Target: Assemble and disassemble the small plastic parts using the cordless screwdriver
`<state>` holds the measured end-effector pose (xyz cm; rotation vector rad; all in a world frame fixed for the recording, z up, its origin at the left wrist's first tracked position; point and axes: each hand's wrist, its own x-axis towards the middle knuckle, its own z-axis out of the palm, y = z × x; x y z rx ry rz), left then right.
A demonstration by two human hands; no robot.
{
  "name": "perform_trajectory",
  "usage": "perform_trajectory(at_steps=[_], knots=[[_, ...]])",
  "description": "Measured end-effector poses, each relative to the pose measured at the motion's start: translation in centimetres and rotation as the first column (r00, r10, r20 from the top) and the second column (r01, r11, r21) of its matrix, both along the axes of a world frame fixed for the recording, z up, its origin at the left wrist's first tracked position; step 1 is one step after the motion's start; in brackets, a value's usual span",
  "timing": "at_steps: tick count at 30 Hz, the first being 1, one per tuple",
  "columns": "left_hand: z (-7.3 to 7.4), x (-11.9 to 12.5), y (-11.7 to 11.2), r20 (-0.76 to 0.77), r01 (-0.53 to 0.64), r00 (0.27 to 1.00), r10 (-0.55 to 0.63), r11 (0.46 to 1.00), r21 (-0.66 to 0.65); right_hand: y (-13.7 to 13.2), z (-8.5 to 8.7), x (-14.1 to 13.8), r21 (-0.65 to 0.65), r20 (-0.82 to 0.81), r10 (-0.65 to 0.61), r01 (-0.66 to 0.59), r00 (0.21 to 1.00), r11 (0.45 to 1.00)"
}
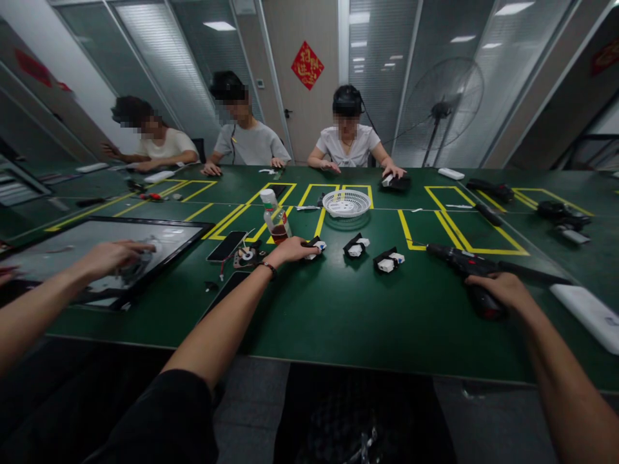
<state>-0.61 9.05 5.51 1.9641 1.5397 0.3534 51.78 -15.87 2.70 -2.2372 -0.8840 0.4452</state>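
My left hand (290, 250) reaches out over the green table, its fingers closed on a small black-and-white part (316, 247). Two similar parts, a nearer one (388, 261) and a farther one (356, 245), lie to the right of it. A cordless drill (454, 258) lies at the right, its bit pointing left. My right hand (500, 290) is wrapped round the drill's handle. Just behind my left hand stands a bottle (278, 219) with a white cap and dark liquid.
A white plastic basket (346, 212) sits mid-table among yellow tape outlines. At left, a co-worker's hand (113, 254) rests over a framed panel (188, 232). A phone (226, 246) and a white power-bank-like block (587, 312) lie nearby. Several people sit around the table.
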Motion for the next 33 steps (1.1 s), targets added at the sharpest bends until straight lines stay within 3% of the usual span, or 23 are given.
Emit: perform_trajectory(at_steps=[2, 4, 6, 7, 10, 13, 16, 21, 26, 29, 33], knots=[[-0.1, 0.1, -0.3, 0.071, -0.027, 0.997, 0.028, 0.999, -0.024, -1.2, 0.4, -0.6, -0.046, -0.145, -0.025, 0.019, 0.989, 0.999], [-0.2, 0.2, -0.8, 0.235, -0.043, 0.969, 0.075, 0.989, -0.141, -2.4, 0.4, -1.6, 0.039, -0.349, -0.046, 0.064, 0.936, 0.997], [-0.3, 0.4, -1.7, 0.492, -0.029, 0.853, 0.175, 0.957, -0.29, -3.0, 0.4, -2.9, 0.19, -0.496, -0.039, 0.153, 0.867, 0.97], [-0.4, 0.5, -2.3, 0.621, -0.01, 0.745, 0.243, 0.935, -0.353, -3.1, 0.4, -3.6, 0.278, -0.522, -0.036, 0.21, 0.852, 0.937], [-0.8, 1.1, -4.0, 0.71, 0.037, 0.648, 0.276, 0.919, -0.392, -2.4, 1.5, -5.3, 0.542, -0.505, 0.032, 0.288, 0.863, 0.79], [-1.3, 1.7, -5.3, 0.813, 0.246, 0.426, 0.397, 0.814, -0.527, -0.6, 3.8, -7.1, 0.658, -0.485, 0.272, 0.142, 0.831, 0.739], [-2.1, 1.9, -5.9, 0.83, 0.329, 0.318, 0.457, 0.768, -0.549, 1.8, 5.6, -9.5, 0.692, -0.479, 0.506, -0.046, 0.717, 0.72], [-3.0, 1.7, -6.0, 0.826, 0.333, 0.337, 0.451, 0.764, -0.553, 5.5, 5.0, -13.4, 0.729, -0.455, 0.624, -0.137, 0.636, 0.671], [-3.4, 1.8, -6.0, 0.824, 0.298, 0.412, 0.388, 0.797, -0.524, 6.9, 2.9, -15.3, 0.707, -0.583, 0.663, -0.11, 0.469, 0.699], [-3.6, 2.0, -6.1, 0.833, 0.323, 0.427, 0.351, 0.801, -0.503, 6.4, 2.2, -16.0, 0.65, -0.653, 0.656, -0.164, 0.379, 0.742], [-3.8, 2.2, -6.4, 0.834, 0.367, 0.448, 0.321, 0.785, -0.499, 5.7, 1.8, -16.6, 0.568, -0.662, 0.631, -0.278, 0.404, 0.774]])
